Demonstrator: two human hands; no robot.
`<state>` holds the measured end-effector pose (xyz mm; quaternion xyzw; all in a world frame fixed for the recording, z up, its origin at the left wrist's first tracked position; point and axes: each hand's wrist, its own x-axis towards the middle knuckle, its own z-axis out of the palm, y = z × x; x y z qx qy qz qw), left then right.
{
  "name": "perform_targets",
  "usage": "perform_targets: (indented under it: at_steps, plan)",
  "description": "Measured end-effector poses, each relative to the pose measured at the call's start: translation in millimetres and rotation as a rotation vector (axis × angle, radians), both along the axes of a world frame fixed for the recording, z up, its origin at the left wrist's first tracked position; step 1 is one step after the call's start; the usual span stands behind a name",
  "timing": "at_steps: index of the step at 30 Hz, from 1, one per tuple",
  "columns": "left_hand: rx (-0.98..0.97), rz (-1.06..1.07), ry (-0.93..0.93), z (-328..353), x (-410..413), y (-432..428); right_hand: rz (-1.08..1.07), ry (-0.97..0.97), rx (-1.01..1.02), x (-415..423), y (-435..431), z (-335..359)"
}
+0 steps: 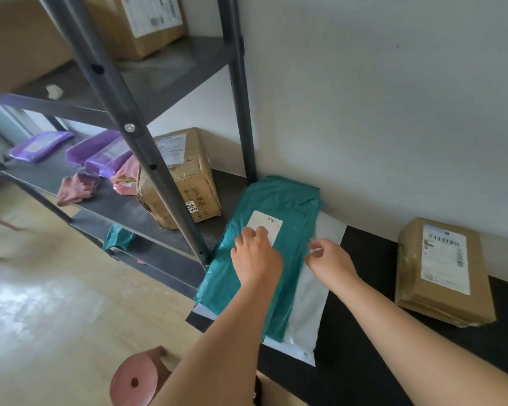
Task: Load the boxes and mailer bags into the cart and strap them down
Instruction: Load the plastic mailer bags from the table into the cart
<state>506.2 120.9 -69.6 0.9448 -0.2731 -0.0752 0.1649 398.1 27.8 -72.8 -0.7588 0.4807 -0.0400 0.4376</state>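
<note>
A green mailer bag [279, 200] with a white label lies on top of a white mailer bag [308, 303] on a black table against the wall. My left hand [255, 256] rests on the green bag near its label, fingers bent down onto it. My right hand [330, 260] hovers over the right edge of the green bag with fingers loosely curled; whether it touches the white bag I cannot tell. A taped brown parcel [443, 273] with a barcode label lies on the table to the right. No cart is in view.
A dark metal shelf rack [147, 148] stands to the left. It holds a cardboard box [182, 177], purple mailers [97, 150], pink bags [123, 177], another box [147, 22] higher up and a green bag [119, 237] lower down. A pink stool [135, 376] stands by my left arm.
</note>
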Motion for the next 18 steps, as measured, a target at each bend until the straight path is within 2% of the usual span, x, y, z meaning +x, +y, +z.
perform_targets:
  at_steps: [5, 14, 18]
  plan:
    - [0.016, -0.059, 0.005, -3, 37, -8, -0.081, 0.009, 0.044, 24, 5, -7]
    - [0.07, -0.045, 0.227, -17, 87, -11, -0.238, 0.053, 0.094, 52, 16, -18]
    - [0.076, -0.05, 0.308, -24, 94, -10, -0.324, 0.01, 0.178, 55, 22, -24]
